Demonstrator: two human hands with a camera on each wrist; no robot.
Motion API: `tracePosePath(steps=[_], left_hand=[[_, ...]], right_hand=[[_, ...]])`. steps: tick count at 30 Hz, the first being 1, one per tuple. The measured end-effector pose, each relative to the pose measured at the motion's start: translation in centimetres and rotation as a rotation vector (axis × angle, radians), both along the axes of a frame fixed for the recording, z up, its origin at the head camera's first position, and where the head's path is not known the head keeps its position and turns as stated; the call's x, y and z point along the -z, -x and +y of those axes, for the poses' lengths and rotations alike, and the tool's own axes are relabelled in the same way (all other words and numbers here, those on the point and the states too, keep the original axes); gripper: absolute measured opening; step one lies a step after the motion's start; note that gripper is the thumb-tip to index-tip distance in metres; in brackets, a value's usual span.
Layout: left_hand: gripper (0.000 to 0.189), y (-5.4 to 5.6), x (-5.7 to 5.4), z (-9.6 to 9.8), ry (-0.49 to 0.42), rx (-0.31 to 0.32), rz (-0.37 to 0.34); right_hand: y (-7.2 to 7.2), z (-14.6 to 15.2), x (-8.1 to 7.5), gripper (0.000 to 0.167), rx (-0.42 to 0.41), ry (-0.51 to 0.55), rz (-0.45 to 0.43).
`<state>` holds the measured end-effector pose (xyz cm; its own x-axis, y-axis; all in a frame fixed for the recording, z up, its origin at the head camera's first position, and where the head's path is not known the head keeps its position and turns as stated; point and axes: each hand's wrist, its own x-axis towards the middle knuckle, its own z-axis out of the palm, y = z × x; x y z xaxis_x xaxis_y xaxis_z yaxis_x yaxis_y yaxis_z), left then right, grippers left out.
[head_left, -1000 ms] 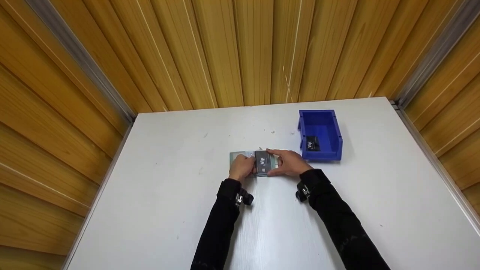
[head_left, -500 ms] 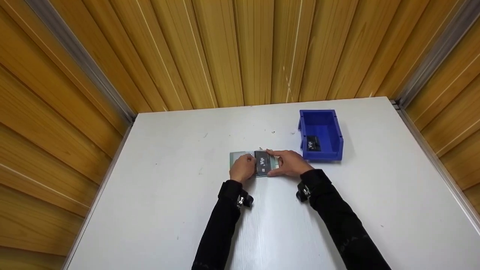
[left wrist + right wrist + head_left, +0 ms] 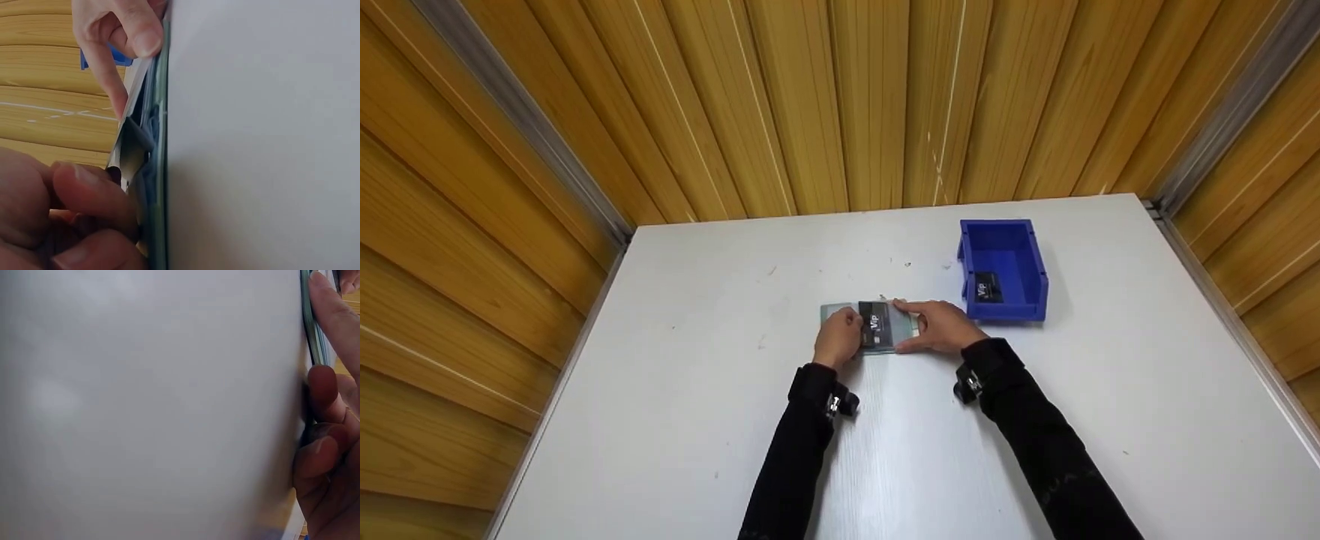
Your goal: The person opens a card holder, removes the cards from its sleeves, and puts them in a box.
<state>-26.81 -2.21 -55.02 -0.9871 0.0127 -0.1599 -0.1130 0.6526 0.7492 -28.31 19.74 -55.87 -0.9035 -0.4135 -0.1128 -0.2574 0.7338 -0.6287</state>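
A dark Vip card (image 3: 875, 326) lies over a pale-green holder (image 3: 903, 328) on a white table (image 3: 697, 405). The left hand (image 3: 837, 337) has its fingers curled at the card's left edge, seemingly pinching it, though the wrist view is dim; the right hand (image 3: 949, 327) grips the holder's right end. Farther right, a blue bin (image 3: 1009, 312) contains a second card (image 3: 988, 287).

Person's left arm (image 3: 791, 457), right arm (image 3: 1046, 439) extend from near side toward far; left hand (image 3: 839, 337) curled in pinch, right hand (image 3: 948, 328) opposite in wider grip.
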Motion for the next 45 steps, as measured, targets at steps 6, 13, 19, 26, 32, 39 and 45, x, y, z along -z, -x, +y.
tracePosePath(steps=[6, 13, 19, 26, 32, 39, 45], left_hand=[[0.022, -0.1, -0.3, -1.2, 0.019, -0.011, 0.032], [0.020, -0.1, -0.1, -2.9, 0.014, -0.050, 0.063], [0.020, -0.1, -0.4, -3.4, -0.022, -0.063, 0.072], [0.023, -0.2, -2.5, -2.6, -0.112, -0.078, 0.098], [0.024, -0.6, -4.3, -2.0, -0.193, -0.041, 0.111], [0.024, -0.7, -4.2, -2.0, -0.205, -0.028, 0.107], [0.023, -0.6, -3.8, -2.0, -0.196, -0.038, 0.115]], right_hand=[[0.1, 0.1, 0.1, 0.092, 0.007, -0.011, 0.000], [0.2, -0.3, 0.0, 0.093, -0.004, -0.027, 0.010], [0.1, -0.3, 0.1, 0.093, -0.003, -0.011, -0.022], [0.2, -0.1, 0.1, 0.094, -0.009, -0.021, -0.016], [0.2, -0.1, 0.2, 0.094, 0.002, -0.012, -0.012], [0.2, 0.0, -0.4, 0.095, -0.018, -0.014, -0.035], [0.2, -0.5, -1.4, 0.055, 0.063, 0.232, -0.098]])
